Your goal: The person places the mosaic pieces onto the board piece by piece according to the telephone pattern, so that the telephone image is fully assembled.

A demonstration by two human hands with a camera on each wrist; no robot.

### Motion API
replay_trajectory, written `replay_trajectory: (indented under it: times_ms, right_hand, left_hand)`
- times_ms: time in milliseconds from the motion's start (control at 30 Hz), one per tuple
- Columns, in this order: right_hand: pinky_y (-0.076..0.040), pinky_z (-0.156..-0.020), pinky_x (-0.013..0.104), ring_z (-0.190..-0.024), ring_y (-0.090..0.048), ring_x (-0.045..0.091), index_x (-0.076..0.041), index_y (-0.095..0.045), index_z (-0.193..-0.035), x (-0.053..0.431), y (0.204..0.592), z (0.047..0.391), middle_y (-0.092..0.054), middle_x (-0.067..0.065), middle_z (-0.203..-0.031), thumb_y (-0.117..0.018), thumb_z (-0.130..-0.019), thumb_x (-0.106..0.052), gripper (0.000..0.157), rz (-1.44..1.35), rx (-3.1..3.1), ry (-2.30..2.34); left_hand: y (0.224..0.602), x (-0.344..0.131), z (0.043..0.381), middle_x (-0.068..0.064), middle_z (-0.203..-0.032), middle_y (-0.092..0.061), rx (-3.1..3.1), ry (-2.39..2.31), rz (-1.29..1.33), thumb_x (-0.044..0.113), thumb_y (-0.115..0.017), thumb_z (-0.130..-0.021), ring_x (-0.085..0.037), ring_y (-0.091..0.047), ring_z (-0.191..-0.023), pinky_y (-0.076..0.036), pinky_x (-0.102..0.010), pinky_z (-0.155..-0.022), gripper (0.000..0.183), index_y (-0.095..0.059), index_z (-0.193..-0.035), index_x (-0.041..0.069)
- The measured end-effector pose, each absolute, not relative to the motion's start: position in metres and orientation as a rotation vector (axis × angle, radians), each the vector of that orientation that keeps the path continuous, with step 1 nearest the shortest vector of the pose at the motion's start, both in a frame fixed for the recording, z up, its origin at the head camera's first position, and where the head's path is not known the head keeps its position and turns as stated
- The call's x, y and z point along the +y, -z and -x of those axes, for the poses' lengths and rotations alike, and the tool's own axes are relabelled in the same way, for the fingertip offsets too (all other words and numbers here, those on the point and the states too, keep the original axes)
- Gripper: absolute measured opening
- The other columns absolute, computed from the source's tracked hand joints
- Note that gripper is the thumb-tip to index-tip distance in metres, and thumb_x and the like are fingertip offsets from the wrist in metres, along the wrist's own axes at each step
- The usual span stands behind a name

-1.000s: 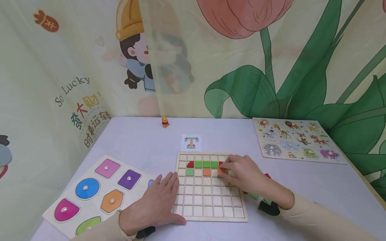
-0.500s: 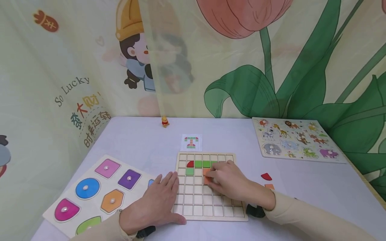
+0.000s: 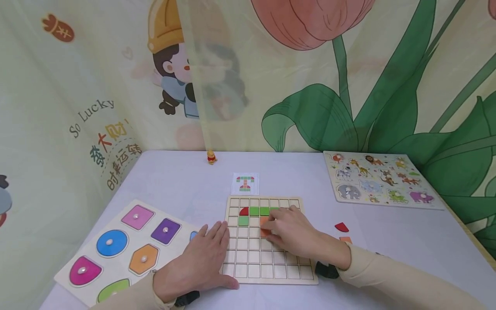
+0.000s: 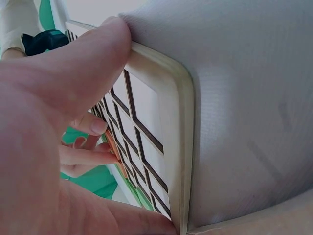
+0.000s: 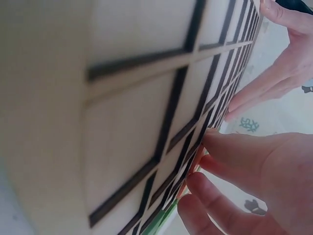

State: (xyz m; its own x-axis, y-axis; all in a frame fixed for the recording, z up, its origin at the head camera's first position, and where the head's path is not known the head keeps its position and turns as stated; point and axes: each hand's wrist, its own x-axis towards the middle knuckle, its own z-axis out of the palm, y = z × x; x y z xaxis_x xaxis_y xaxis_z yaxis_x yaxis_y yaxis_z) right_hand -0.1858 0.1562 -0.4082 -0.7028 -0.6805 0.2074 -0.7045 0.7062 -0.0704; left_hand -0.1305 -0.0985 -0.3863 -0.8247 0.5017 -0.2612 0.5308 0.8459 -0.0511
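A wooden grid board (image 3: 279, 282) lies on the white table. My left hand (image 3: 205, 258) rests along its left side with fingers extended, the thumb at the near left corner. Over the upper middle of the grid, my right hand (image 3: 292, 232) pinches an orange square tile (image 3: 264, 233) at a cell just below another orange tile (image 3: 264, 221). A red quarter-round tile (image 3: 244, 212) and green square tiles (image 3: 254, 211) sit in the row above. One more green tile (image 3: 243, 221) lies under the red one. The right hand hides the grid's upper right part.
Behind the board lies a pattern card (image 3: 245, 184). A shape-knob puzzle (image 3: 182, 224) is at left, an animal puzzle (image 3: 381, 204) at back right. A loose red piece (image 3: 342, 227) and orange tile (image 3: 345, 239) lie right of the board. A small bear figure (image 3: 211, 157) stands far back.
My right hand has moved left over the grid, carrying the orange tile to the cell below the other orange one, and has since stayed nearly still. The left hand has not moved.
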Motion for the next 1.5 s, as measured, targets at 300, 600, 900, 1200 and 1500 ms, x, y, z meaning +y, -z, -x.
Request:
replay_trajectory:
  times_ms: [300,600,900,1200,1500]
  right_hand:
    - [-0.033,-0.068,0.024,-0.079,-0.058,0.009,-0.024,-0.082,-0.105,0.161,0.400,0.186,-0.070,-0.006,-0.091,-0.086,-0.083,-0.030,0.024,-1.101,-2.779,-0.247]
    - [-0.033,-0.068,0.025,-0.075,-0.055,0.006,-0.024,-0.082,-0.109,0.191,0.391,0.186,-0.070,-0.006,-0.093,-0.086,-0.083,-0.028,0.027,-0.927,-2.808,-0.264]
    - [-0.041,-0.071,0.031,-0.080,-0.062,0.007,-0.020,-0.081,-0.113,0.232,0.392,0.181,-0.072,-0.005,-0.095,-0.083,-0.085,-0.027,0.028,-0.691,-2.875,-0.324]
    - [-0.036,-0.064,0.026,-0.070,-0.053,0.005,-0.019,-0.081,-0.113,0.271,0.399,0.167,-0.072,-0.004,-0.095,-0.085,-0.083,-0.027,0.032,-0.442,-2.969,-0.354]
    - [-0.038,-0.061,0.026,-0.074,-0.052,0.012,-0.018,-0.081,-0.112,0.300,0.407,0.150,-0.069,-0.003,-0.093,-0.089,-0.078,-0.032,0.037,-0.233,-3.053,-0.405]
  left_hand:
    - [0.387,-0.098,0.131,-0.020,-0.164,-0.037,2.779,0.173,-0.783,0.087,-0.063,-0.074,-0.033,-0.037,-0.154,-0.036,-0.053,-0.121,0.123,-0.040,-0.154,-0.003]
    - [0.387,-0.099,0.130,-0.019,-0.164,-0.038,2.790,0.196,-0.796,0.087,-0.063,-0.074,-0.032,-0.037,-0.153,-0.036,-0.052,-0.121,0.122,-0.041,-0.154,-0.003]
    - [0.387,-0.099,0.130,-0.020,-0.164,-0.037,2.788,0.194,-0.798,0.087,-0.063,-0.074,-0.033,-0.037,-0.154,-0.036,-0.052,-0.121,0.122,-0.040,-0.154,-0.003]
    - [0.387,-0.099,0.129,-0.020,-0.165,-0.037,2.778,0.171,-0.797,0.087,-0.063,-0.075,-0.033,-0.036,-0.154,-0.035,-0.053,-0.121,0.122,-0.039,-0.155,-0.003]
    - [0.387,-0.100,0.130,-0.019,-0.165,-0.036,2.776,0.169,-0.789,0.087,-0.062,-0.075,-0.033,-0.036,-0.154,-0.035,-0.053,-0.121,0.122,-0.039,-0.155,-0.003]
